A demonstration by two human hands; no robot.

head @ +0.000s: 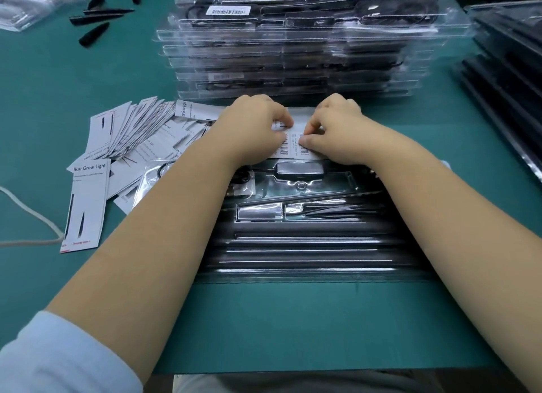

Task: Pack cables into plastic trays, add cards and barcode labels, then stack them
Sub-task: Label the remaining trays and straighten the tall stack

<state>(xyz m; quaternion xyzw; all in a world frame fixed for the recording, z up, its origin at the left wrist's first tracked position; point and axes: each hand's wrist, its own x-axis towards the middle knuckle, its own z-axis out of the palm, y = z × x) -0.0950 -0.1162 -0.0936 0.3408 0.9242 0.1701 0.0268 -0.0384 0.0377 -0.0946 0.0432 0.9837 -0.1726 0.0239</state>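
Head view. Both forearms reach forward over the green worktop [293, 319], wrists close together above the far edge of the nearest tray [308, 240]. Left hand [255, 126] knuckles up, fingers curled, thumb and forefinger pinching the label sheet [293, 142] at its upper edge. Right hand [337, 128] also knuckles up, fingertips nipping a barcode label on that same sheet; which finger does the lifting can't be made out. Sheet lies between the nearest tray and the stack of trays [293, 49], partly covered by both hands; barcodes visible, small print unreadable.

Nearest tray is clear plastic, motion-blurred, its left part hidden under the left forearm. It holds long dark bars in the near slots, a small black box [299, 170] in a far slot, and a cable [164, 170] coiled at the left end, mostly hidden.

Stack of trays behind the hands: many clear filled trays, top one carrying a barcode label [228, 11]. Contents dark, hard to separate.

Printed cards [123, 146] fanned loosely left of the hands. Black spikes [96, 20] lie at the far left. Another pile of trays [510, 79] is cut off at right edge.
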